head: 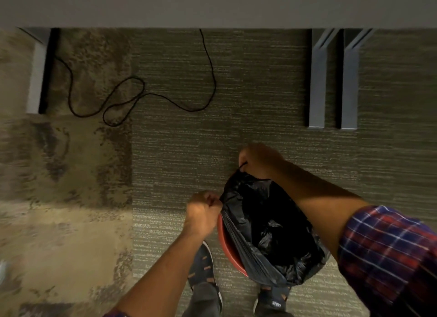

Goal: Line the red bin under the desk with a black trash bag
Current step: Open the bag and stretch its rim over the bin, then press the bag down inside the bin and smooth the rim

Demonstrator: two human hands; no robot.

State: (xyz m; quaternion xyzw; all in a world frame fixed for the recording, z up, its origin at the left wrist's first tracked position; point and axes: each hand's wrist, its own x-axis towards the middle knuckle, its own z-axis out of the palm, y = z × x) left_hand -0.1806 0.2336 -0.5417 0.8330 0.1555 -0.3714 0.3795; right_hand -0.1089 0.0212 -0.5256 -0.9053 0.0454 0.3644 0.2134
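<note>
Patterned carpet (236,99) under a grey desk edge (212,7), black cable (142,95) looping left, desk legs (316,85) far right, open floor between, red bin (227,243) by the shoes (203,262), black bag (267,224) inside, left hand (203,210) and right hand (257,160) fisted on its rim

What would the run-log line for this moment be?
stage: fitting bag | left hand: gripping bag edge | right hand: gripping far edge | black bag: inside red bin, not fully over rim | cable: on carpet
</note>
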